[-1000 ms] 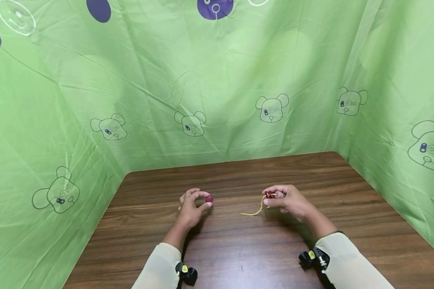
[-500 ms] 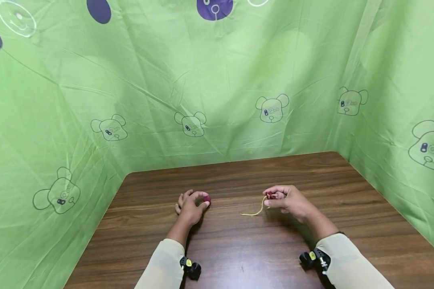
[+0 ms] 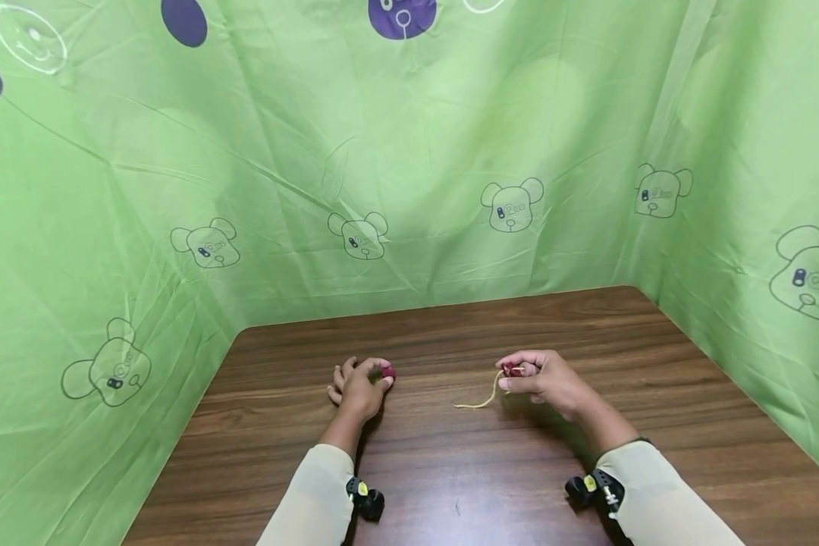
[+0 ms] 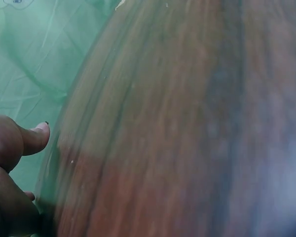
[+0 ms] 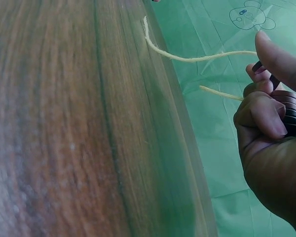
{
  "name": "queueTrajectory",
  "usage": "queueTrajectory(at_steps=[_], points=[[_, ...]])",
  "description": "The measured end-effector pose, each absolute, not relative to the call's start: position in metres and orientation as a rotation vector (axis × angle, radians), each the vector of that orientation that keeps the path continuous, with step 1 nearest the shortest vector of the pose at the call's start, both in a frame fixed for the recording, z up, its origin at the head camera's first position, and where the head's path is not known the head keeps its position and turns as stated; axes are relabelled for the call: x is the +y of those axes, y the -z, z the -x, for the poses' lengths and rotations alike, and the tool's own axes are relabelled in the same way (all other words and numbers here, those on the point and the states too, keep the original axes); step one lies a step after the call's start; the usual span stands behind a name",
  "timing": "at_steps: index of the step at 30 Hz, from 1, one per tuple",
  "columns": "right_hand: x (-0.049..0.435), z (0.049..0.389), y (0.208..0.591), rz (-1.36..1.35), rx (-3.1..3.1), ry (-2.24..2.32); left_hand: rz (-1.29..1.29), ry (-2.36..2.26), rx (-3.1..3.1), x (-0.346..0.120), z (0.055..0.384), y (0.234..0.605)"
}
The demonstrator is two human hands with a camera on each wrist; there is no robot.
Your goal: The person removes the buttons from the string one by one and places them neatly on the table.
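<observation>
Left hand (image 3: 359,396) – pinching round red piece (image 3: 389,372), seen in head view only, toward left edge of tabletop (image 3: 437,447). Right hand (image 3: 549,381), toward right edge, pinching second red piece (image 3: 511,369) and yellow cord (image 5: 192,59) – dark ridges (image 5: 289,104) visible only in right wrist view.

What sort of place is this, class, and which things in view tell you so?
Probably a makeshift indoor recording booth: green printed sheeting surrounds the far and side edges of a wood-grain table, and small black devices sit at the cuffs of both pale sleeves.
</observation>
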State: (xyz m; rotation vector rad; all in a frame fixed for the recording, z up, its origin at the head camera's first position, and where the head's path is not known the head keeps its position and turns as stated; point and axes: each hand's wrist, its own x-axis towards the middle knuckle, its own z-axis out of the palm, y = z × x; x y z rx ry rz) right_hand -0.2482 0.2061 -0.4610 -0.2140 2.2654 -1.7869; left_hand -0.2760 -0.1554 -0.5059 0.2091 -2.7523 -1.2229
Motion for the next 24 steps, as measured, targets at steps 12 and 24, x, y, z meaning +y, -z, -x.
queueTrajectory(at_steps=[12, 24], points=[[0.205, 0.2494, 0.4618, 0.223, 2.266, 1.791, -0.329, 1.151, -2.756, -0.1492, 0.2787, 0.5056], [0.2063, 0.2487, 0.4646, 0.246, 2.256, 1.809, -0.339, 1.121, -2.813, -0.1466, 0.2822, 0.5052]])
